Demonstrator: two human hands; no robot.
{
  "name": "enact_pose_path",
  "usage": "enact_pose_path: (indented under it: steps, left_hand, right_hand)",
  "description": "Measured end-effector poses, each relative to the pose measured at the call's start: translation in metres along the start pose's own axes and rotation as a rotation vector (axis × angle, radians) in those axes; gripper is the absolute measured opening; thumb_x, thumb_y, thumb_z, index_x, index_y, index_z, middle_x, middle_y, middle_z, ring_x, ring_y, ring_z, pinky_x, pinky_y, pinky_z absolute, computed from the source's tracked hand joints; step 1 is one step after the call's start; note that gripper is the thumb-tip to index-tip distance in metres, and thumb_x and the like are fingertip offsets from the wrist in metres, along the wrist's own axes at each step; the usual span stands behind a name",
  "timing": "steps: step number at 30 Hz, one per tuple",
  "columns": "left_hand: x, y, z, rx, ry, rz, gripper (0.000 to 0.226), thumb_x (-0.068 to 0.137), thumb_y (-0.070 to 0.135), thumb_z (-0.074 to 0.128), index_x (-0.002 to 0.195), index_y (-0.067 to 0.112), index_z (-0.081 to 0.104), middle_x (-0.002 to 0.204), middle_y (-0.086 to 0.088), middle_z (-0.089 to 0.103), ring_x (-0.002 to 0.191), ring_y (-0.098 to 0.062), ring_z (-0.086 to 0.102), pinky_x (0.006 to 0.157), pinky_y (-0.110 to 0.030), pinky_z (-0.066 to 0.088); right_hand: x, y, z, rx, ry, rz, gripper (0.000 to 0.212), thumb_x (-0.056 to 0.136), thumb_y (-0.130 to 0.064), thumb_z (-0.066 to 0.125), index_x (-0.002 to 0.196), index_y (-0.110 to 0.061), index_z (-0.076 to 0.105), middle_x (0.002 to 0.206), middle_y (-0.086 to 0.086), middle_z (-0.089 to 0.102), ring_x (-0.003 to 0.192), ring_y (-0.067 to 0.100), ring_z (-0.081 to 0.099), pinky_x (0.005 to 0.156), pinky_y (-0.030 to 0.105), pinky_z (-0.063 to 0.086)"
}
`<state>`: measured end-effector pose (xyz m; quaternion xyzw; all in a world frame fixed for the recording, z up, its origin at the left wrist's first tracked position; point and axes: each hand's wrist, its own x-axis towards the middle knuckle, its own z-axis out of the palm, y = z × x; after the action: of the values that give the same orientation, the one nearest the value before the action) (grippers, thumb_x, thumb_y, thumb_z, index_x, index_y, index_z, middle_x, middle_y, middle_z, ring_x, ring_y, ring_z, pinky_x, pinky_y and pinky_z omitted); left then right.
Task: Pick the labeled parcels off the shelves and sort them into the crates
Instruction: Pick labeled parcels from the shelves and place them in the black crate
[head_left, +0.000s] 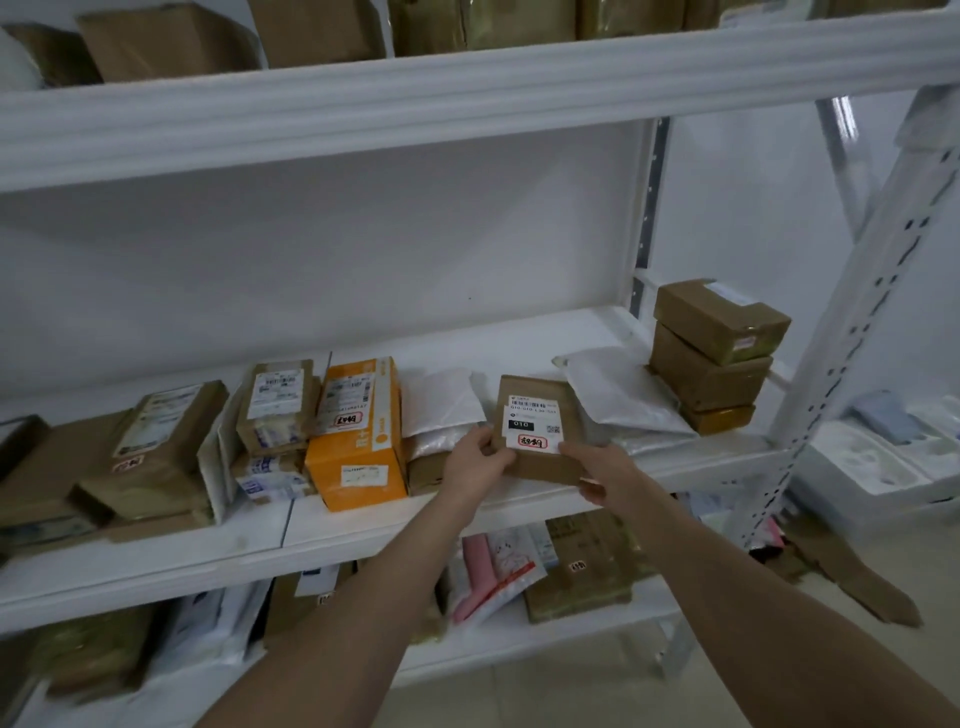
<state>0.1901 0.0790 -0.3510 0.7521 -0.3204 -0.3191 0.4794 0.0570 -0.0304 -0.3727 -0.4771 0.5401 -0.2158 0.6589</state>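
At the middle shelf (363, 525) of a white metal rack, I hold a flat brown parcel (537, 457) between both hands, its labeled face tipped up toward me. My left hand (475, 460) grips the parcel's lower left edge, fingers curled round the side. My right hand (602, 475) grips the lower right corner, thumb pressed on the front near the label and the other fingers tucked beneath. The parcel sits directly between the two hands, above the front part of the shelf; I cannot tell whether its bottom edge touches the board.

A white shipping label (532, 415) with barcode covers the parcel's upper face, and a red-stamped sticker (531, 442) sits just below it.

To the left of my left hand, an orange box (358, 441) lies among brown cartons and padded envelopes, with a white mailer (441, 400) just behind my fingers. To the right, a crumpled white poly bag (618, 395) lies just behind the parcel, and beyond it three brown boxes (714, 353) are stacked at the shelf's end by the upright.

On the shelf below, under my forearms, a pink-and-white mailer (493, 571) leans beside a flat brown carton (582, 571). More brown cartons (171, 41) line the top shelf.
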Motion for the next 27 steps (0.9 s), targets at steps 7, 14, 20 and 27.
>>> enact_pose_path:
  steps: [7,14,20,27]
  left_hand:
    - [-0.028,0.014,-0.029,0.012,0.205,0.027,0.052,0.088,0.021,0.063,0.138,0.017,0.047,0.125,-0.004,0.060,0.110,-0.020,0.056,0.095,-0.036,0.048]
    - [-0.070,-0.009,-0.100,-0.053,0.299,-0.031,0.061,0.089,0.042,0.061,0.142,0.021,0.039,0.132,-0.002,0.057,0.111,-0.023,0.060,0.096,-0.043,0.050]
    - [-0.129,-0.056,-0.181,-0.237,0.383,-0.099,0.050,0.092,0.020,0.061,0.138,0.012,0.046,0.114,-0.009,0.067,0.094,-0.022,0.068,0.079,-0.033,0.056]
    - [-0.208,-0.133,-0.284,-0.228,0.477,-0.185,0.034,0.091,0.017,0.062,0.123,0.007,0.057,0.098,-0.007,0.071,0.068,-0.011,0.070,0.055,-0.022,0.055]
  right_hand:
    - [-0.035,-0.008,0.011,0.117,-0.243,-0.014,0.043,0.083,-0.001,0.070,0.120,-0.013,0.052,0.102,0.006,0.065,0.094,0.020,0.060,0.094,0.035,0.048]
    - [-0.062,-0.010,0.062,-0.054,-0.565,-0.131,0.048,0.082,0.001,0.066,0.120,-0.027,0.057,0.105,-0.005,0.070,0.094,0.013,0.064,0.084,0.028,0.050]
    - [-0.100,0.013,0.142,-0.252,-0.722,-0.128,0.050,0.080,0.000,0.067,0.121,-0.028,0.060,0.109,-0.005,0.070,0.102,0.015,0.064,0.075,0.029,0.050]
    - [-0.157,0.059,0.269,-0.508,-0.806,-0.102,0.031,0.082,-0.001,0.061,0.106,-0.021,0.064,0.100,0.002,0.067,0.093,0.018,0.061,0.082,0.035,0.053]
